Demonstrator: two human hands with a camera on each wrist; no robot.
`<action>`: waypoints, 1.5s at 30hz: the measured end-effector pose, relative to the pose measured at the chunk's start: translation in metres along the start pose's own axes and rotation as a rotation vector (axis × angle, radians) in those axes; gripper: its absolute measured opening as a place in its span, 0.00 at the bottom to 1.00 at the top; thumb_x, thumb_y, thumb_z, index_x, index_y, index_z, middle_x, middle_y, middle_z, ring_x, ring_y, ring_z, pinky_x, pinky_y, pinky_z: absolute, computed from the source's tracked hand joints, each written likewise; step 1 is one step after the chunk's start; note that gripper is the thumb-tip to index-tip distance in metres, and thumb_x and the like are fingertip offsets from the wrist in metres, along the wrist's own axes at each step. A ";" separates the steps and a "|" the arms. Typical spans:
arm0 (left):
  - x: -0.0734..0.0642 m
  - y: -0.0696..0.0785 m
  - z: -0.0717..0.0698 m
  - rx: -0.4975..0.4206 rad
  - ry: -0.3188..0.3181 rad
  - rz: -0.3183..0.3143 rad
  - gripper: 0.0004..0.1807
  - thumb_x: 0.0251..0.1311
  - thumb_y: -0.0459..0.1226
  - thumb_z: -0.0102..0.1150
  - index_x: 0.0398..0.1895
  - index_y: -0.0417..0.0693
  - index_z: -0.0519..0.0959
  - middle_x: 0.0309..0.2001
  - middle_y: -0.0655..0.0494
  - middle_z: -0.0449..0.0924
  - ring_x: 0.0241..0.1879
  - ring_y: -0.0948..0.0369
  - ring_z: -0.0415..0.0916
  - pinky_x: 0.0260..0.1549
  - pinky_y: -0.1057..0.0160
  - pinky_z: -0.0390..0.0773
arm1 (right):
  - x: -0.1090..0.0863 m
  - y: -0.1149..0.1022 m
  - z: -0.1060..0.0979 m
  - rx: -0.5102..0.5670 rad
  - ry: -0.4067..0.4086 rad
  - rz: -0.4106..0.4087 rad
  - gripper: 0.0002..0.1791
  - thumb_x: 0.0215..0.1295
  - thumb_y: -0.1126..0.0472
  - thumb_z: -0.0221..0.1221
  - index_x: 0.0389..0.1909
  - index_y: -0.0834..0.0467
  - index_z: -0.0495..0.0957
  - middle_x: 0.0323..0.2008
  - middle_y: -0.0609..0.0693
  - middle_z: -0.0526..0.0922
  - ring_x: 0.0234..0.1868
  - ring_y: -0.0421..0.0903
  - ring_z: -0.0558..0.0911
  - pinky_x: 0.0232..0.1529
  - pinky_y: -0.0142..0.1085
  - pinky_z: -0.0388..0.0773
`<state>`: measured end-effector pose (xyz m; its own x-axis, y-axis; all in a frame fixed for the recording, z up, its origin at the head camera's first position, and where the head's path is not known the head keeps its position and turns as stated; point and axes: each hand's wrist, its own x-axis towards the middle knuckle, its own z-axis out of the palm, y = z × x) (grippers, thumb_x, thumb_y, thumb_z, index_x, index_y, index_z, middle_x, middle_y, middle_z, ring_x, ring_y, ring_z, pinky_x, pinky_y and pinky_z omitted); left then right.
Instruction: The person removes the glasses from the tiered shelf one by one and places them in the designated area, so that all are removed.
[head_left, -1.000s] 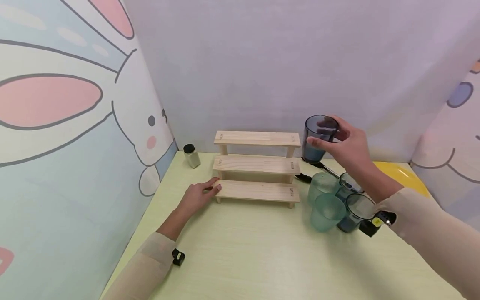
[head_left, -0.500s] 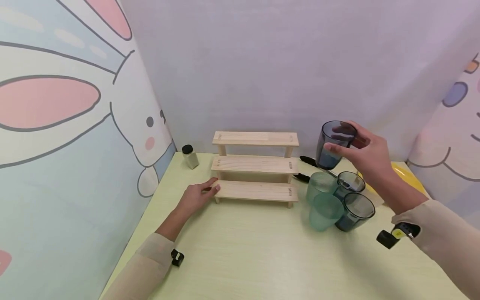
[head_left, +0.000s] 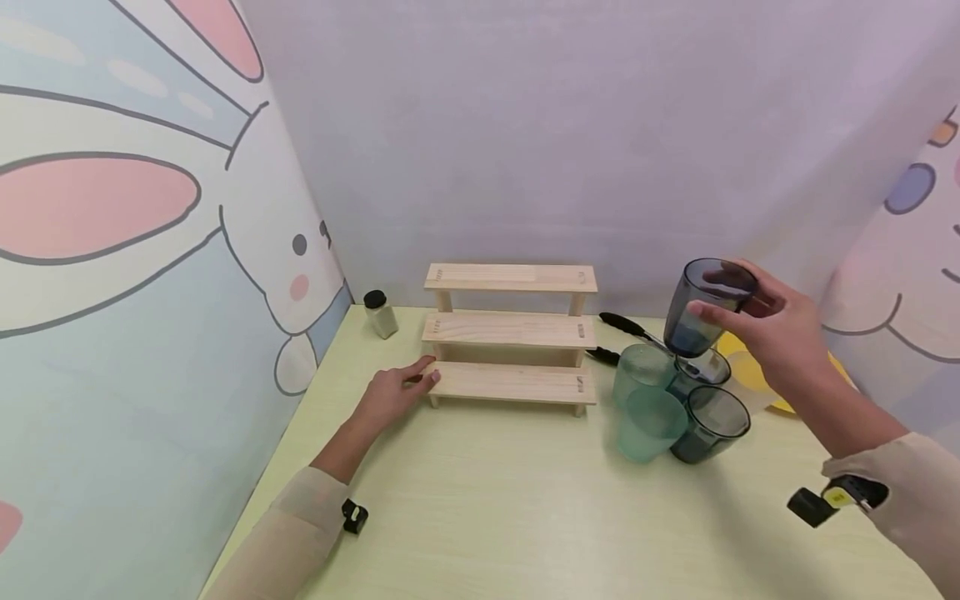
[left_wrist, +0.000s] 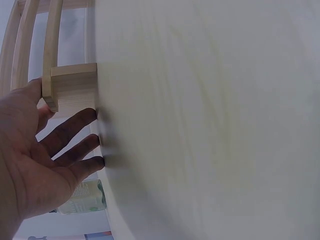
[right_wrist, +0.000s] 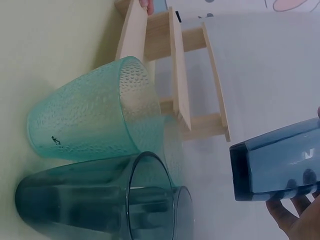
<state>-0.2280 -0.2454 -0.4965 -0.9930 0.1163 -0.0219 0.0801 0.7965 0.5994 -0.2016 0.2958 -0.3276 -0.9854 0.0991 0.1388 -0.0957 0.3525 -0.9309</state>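
In the head view my right hand (head_left: pixel 780 321) holds a dark blue tinted glass (head_left: pixel 708 307) in the air, its thumb on the near side and its fingers around the far side. The glass's thick base (right_wrist: pixel 242 172) faces the cups in the right wrist view. Below it stand two green textured cups (head_left: pixel 651 423) and two dark blue glasses (head_left: pixel 712 421), close together. My left hand (head_left: pixel 390 400) pinches the left end of the lowest board of a three-step wooden rack (head_left: pixel 510 382). Its other fingers (left_wrist: pixel 75 130) are spread near the table.
A small black-lidded jar (head_left: pixel 381 315) stands at the back left. Black-handled utensils (head_left: pixel 622 323) lie between rack and cups. Behind my right hand is something yellow (head_left: pixel 783 406), partly hidden. Cartoon-printed walls (head_left: pixel 510 150) enclose the pale table (head_left: pixel 480 508).
My right hand has carried the dark blue glass rightward and slightly down, from beside the rack's top board to above the cups. My left hand stays on the rack.
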 end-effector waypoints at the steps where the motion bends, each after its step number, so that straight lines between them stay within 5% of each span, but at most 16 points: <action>1: 0.000 0.000 0.000 -0.001 0.000 0.001 0.35 0.79 0.65 0.57 0.81 0.63 0.75 0.64 0.42 0.89 0.64 0.41 0.85 0.62 0.39 0.82 | -0.001 0.001 -0.002 0.021 -0.002 -0.005 0.38 0.70 0.60 0.77 0.79 0.45 0.76 0.54 0.23 0.89 0.51 0.25 0.86 0.44 0.17 0.79; 4: 0.000 0.002 0.000 -0.001 -0.001 0.005 0.35 0.79 0.65 0.57 0.81 0.63 0.75 0.64 0.42 0.89 0.65 0.41 0.85 0.63 0.40 0.82 | -0.007 0.005 -0.010 0.040 0.007 -0.012 0.37 0.70 0.63 0.76 0.78 0.47 0.77 0.55 0.25 0.89 0.49 0.25 0.86 0.41 0.18 0.77; 10: 0.000 0.003 -0.001 -0.002 0.000 0.009 0.35 0.79 0.64 0.57 0.81 0.61 0.75 0.64 0.42 0.89 0.66 0.40 0.84 0.63 0.39 0.81 | -0.018 0.012 -0.023 -0.097 0.053 0.011 0.35 0.71 0.58 0.76 0.77 0.43 0.78 0.50 0.17 0.87 0.41 0.25 0.82 0.32 0.27 0.69; 16: 0.001 0.002 -0.001 0.007 0.005 0.017 0.35 0.80 0.64 0.57 0.81 0.59 0.76 0.64 0.41 0.89 0.67 0.39 0.84 0.64 0.38 0.81 | -0.030 0.021 -0.034 -0.155 0.081 0.073 0.35 0.69 0.54 0.78 0.76 0.38 0.79 0.45 0.14 0.84 0.40 0.25 0.79 0.32 0.23 0.69; 22: 0.000 0.001 0.000 0.009 0.004 0.023 0.35 0.80 0.64 0.57 0.81 0.60 0.76 0.63 0.41 0.89 0.66 0.39 0.84 0.64 0.38 0.81 | -0.040 0.029 -0.041 -0.166 0.093 0.075 0.35 0.68 0.53 0.79 0.75 0.39 0.80 0.47 0.13 0.86 0.37 0.25 0.76 0.30 0.40 0.56; 31: -0.001 0.002 -0.001 -0.005 0.011 0.021 0.34 0.79 0.64 0.58 0.80 0.61 0.76 0.62 0.41 0.90 0.66 0.40 0.85 0.63 0.39 0.82 | -0.052 0.038 -0.052 -0.178 0.115 0.087 0.35 0.68 0.53 0.78 0.75 0.39 0.80 0.47 0.11 0.85 0.39 0.19 0.82 0.29 0.33 0.61; 37: -0.001 0.001 0.000 0.008 0.015 0.027 0.35 0.80 0.64 0.57 0.80 0.59 0.76 0.63 0.41 0.90 0.66 0.39 0.85 0.63 0.38 0.82 | -0.059 0.043 -0.058 -0.165 0.128 0.110 0.36 0.68 0.54 0.78 0.75 0.36 0.79 0.45 0.09 0.85 0.37 0.17 0.80 0.26 0.44 0.52; 41: -0.002 0.000 0.000 0.011 0.013 0.028 0.35 0.80 0.64 0.57 0.80 0.60 0.76 0.63 0.42 0.89 0.66 0.39 0.85 0.64 0.38 0.81 | -0.062 0.048 -0.062 -0.186 0.133 0.105 0.37 0.68 0.55 0.79 0.76 0.37 0.78 0.45 0.08 0.84 0.41 0.11 0.81 0.25 0.28 0.60; 45: -0.002 0.000 0.001 0.011 0.016 0.027 0.34 0.79 0.64 0.57 0.80 0.61 0.77 0.63 0.43 0.90 0.65 0.40 0.85 0.63 0.38 0.82 | -0.065 0.052 -0.066 -0.185 0.133 0.104 0.38 0.68 0.56 0.79 0.77 0.39 0.78 0.47 0.09 0.85 0.44 0.10 0.82 0.37 0.14 0.68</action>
<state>-0.2262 -0.2451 -0.4970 -0.9918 0.1280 0.0069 0.1073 0.7996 0.5908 -0.1328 0.3695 -0.3630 -0.9601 0.2611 0.1005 0.0445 0.4973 -0.8665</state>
